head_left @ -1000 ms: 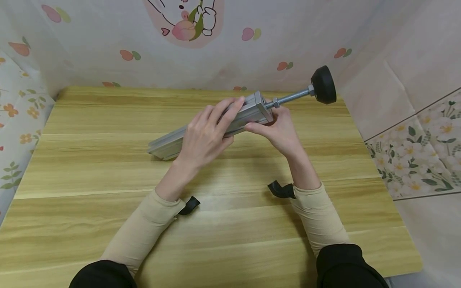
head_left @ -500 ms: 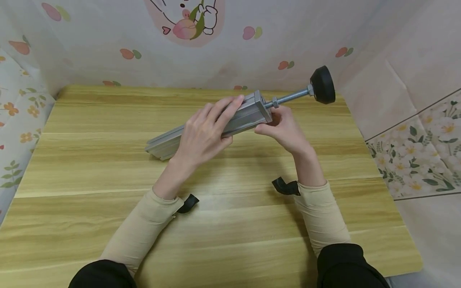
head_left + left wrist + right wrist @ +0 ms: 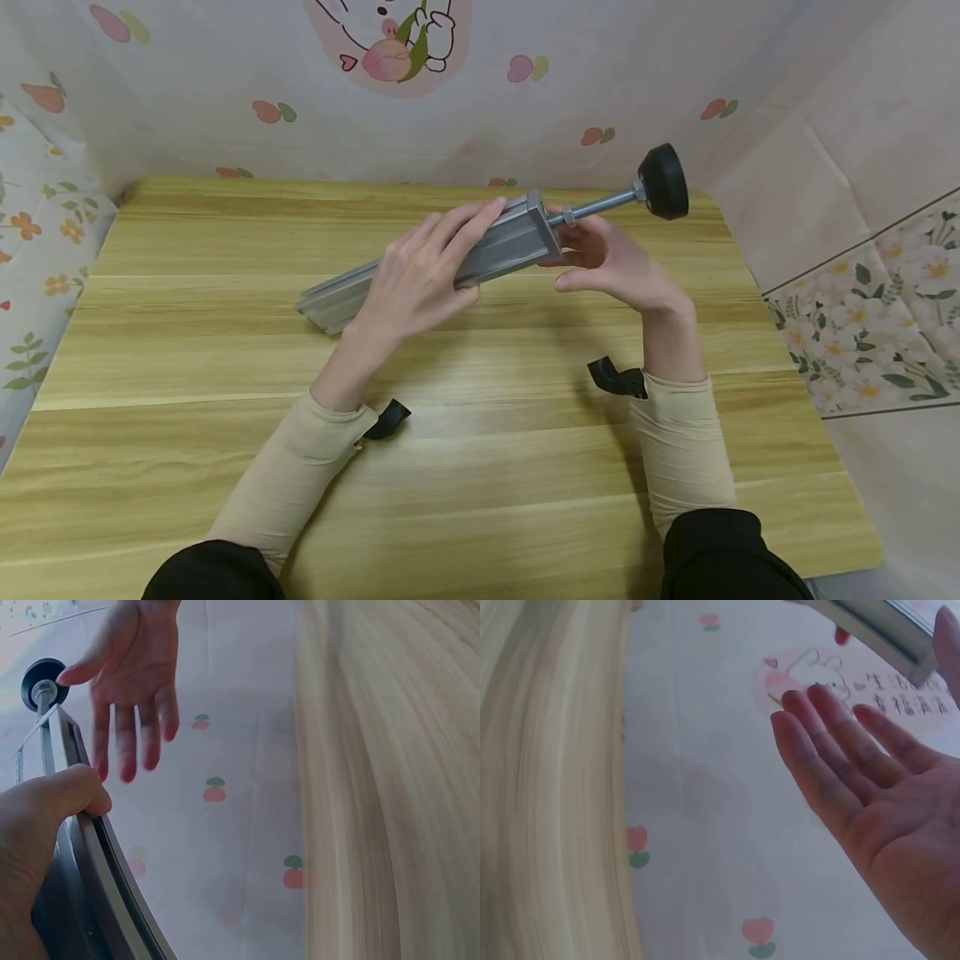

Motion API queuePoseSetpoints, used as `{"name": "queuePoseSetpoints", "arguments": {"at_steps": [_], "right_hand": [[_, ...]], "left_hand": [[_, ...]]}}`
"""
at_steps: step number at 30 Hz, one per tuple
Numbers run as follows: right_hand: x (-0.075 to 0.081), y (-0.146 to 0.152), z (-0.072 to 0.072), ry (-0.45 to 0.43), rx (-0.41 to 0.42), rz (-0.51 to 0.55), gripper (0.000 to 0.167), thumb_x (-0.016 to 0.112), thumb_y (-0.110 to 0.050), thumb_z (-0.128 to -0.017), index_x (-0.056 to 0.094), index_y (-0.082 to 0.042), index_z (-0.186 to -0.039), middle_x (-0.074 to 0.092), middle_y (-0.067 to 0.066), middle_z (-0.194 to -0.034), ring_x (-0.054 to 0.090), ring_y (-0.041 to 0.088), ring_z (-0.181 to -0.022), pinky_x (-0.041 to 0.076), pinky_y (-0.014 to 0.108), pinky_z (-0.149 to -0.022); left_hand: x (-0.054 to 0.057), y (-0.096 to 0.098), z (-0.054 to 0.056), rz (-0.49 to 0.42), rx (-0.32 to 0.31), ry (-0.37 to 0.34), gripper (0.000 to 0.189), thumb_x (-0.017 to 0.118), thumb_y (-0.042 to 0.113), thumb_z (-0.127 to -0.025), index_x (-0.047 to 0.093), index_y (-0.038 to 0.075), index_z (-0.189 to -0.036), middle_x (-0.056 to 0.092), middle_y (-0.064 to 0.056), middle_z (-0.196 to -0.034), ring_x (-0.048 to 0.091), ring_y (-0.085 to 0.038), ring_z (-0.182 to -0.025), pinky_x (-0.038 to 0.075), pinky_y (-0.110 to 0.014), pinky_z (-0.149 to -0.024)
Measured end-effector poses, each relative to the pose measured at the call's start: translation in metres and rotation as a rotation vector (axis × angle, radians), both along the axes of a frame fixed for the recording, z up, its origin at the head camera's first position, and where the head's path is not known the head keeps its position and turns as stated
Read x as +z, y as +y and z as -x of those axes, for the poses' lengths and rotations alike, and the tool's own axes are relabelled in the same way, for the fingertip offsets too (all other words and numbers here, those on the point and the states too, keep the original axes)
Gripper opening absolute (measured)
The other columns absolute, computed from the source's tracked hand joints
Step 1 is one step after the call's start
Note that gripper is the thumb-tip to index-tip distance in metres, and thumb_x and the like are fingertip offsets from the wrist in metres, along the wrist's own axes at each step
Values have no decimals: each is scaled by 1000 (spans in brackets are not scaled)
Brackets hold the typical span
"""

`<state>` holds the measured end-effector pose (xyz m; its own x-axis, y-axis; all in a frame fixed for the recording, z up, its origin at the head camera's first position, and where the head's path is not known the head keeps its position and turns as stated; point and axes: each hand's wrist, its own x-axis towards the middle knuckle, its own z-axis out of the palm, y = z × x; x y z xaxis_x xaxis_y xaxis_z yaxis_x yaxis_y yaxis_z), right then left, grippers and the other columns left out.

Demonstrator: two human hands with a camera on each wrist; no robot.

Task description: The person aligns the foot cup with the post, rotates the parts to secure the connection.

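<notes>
A grey aluminium extrusion profile (image 3: 510, 247) slants up to the right, its lower left end at the table top. From its raised end cap juts a threaded rod (image 3: 606, 204) with a nut (image 3: 567, 215) and a black round foot (image 3: 664, 182). My left hand (image 3: 416, 275) grips the profile around its middle, thumb on the near side. Beneath the raised end, my right hand (image 3: 618, 262) has its fingers extended and thumb spread. In the left wrist view the right hand (image 3: 142, 682) shows an open palm, apart from the profile (image 3: 90, 862); the right wrist view also shows that gap.
The wood-grain table (image 3: 480, 500) spreads under both arms. Behind it hangs a pale printed cloth (image 3: 420, 133). A flowered cloth (image 3: 45, 250) covers the left side, and a flower-patterned panel (image 3: 877, 308) is at the right. Black wrist mounts (image 3: 617, 379) stick out from both sleeves.
My right hand has let go of the profile's end and drawn away to the right. The profile, still in my left hand, has shifted slightly left, and its foot dips a little.
</notes>
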<state>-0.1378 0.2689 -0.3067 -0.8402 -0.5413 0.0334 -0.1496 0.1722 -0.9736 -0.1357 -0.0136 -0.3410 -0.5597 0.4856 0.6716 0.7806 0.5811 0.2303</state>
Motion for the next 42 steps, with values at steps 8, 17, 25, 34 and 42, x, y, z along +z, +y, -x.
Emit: {"name": "queuePoseSetpoints", "arguments": {"at_steps": [8,17,25,34,42], "right_hand": [[4,22,3,13,-35,129,88,69,19,-84,31,-5,-160,65,6,-138,67,21,-124,57,33,-103],[11,41,0,22,-27,253,86,61,22,-87,28,-7,-161,51,17,-150,64,23,-127,54,34,-107],[15,48,-4,87,-161,282,85,54,29,-82,36,-4,-158,52,20,-145,56,26,-130,58,38,-102],[19,58,-8,115,-159,212,73,57,26,-85,44,-1,-152,58,16,-139,62,25,-124,57,28,-100],[21,65,-10,138,-191,100,64,62,19,-88,51,-1,-148,64,9,-135,63,19,-120,55,20,-93]], "left_hand": [[0,-8,3,69,-10,-103,86,67,9,-79,38,23,-159,58,-9,-145,63,-33,-117,59,-47,-82],[-5,-9,5,96,-17,-146,87,67,9,-79,37,23,-160,59,-8,-147,63,-32,-119,58,-47,-80],[-9,-8,8,120,-27,-147,89,65,7,-78,36,23,-160,60,-6,-146,65,-32,-113,56,-44,-73],[-12,-7,10,146,-60,-168,90,63,5,-77,35,23,-161,59,-4,-148,64,-31,-120,53,-41,-68],[-14,-7,11,196,-80,-181,90,64,8,-77,34,22,-161,57,-5,-150,65,-32,-116,47,-36,-57]]}}
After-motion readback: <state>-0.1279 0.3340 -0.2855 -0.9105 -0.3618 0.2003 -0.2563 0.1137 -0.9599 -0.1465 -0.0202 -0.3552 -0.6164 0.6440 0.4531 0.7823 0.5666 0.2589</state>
